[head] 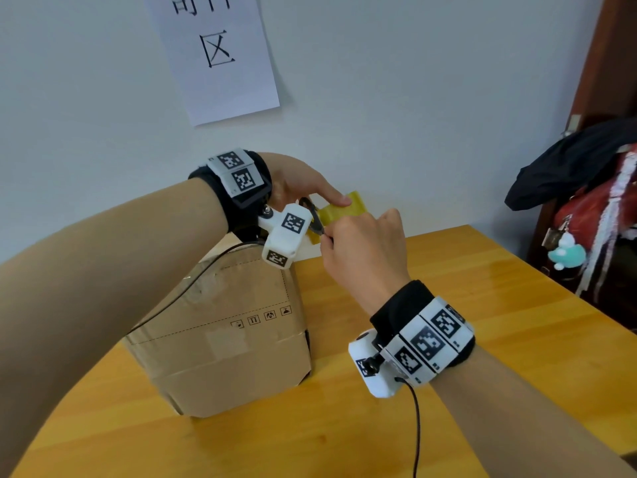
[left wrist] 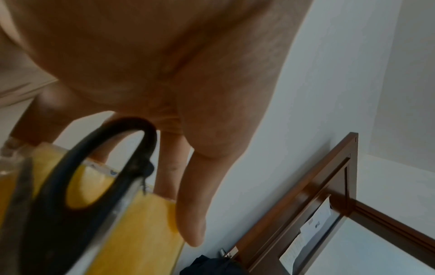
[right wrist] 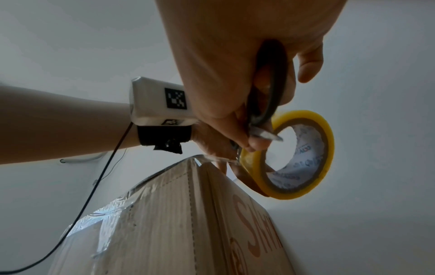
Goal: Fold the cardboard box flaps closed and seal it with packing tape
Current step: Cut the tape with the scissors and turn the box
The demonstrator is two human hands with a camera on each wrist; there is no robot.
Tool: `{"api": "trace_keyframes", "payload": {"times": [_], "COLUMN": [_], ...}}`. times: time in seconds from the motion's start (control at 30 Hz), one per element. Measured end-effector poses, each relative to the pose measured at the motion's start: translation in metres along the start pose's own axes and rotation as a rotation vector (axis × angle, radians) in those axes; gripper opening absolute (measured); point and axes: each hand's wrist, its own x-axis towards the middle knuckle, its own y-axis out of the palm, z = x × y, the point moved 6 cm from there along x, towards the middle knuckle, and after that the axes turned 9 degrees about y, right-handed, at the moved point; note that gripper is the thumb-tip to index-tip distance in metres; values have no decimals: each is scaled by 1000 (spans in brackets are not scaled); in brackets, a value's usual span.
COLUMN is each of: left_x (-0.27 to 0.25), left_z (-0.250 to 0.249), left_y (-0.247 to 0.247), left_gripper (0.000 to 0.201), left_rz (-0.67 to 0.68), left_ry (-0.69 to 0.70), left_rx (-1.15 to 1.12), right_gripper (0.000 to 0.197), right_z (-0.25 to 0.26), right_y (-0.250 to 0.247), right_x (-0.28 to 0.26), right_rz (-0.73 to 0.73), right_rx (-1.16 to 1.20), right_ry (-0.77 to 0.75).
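A closed cardboard box stands on the wooden table, with clear tape along its top. My left hand holds a yellow tape roll in the air just past the box's far right corner; a strip runs from the roll down to the box edge. My right hand grips black-handled scissors, fingers through the loops. The scissor blades sit at the tape roll, beside the strip. In the left wrist view the scissors are blurred.
The wooden table extends to the right and front of the box. A white wall with a paper sign is close behind. Dark clothing and a red bag hang at the right by a brown door. Wrist-camera cables trail across the table.
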Motion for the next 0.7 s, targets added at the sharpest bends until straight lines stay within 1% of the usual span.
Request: {"api": "trace_keyframes", "payload": {"times": [0.1,0.23,0.3,0.4,0.5,0.7], "left_x": [1,-2,-3,-5,-7,-6], "left_z": [-1,-1,1,3,1,3], "left_y": [1,3,4,4,3,9], "left_gripper": [87,82,83,85,81,79], "left_rz": [-24,-53,-57,-63,-77,-22], "left_ry": [24,38,37,37,53,60], "left_rx": [-19,2,12,27,19,4], "right_gripper": [26,24,25,25,26,22], "right_z": [4,7,8,9,9,0], "right_y": [-6,-4,-2,1,9,17], "right_x": [1,-1,-2,-3,-5,-14], "right_rz": [19,54,72,59,45,61], "right_rx": [-6,-8,-1,7,-11,-58], "right_ry": [-6,-16,-20,-39,-44,-51]}}
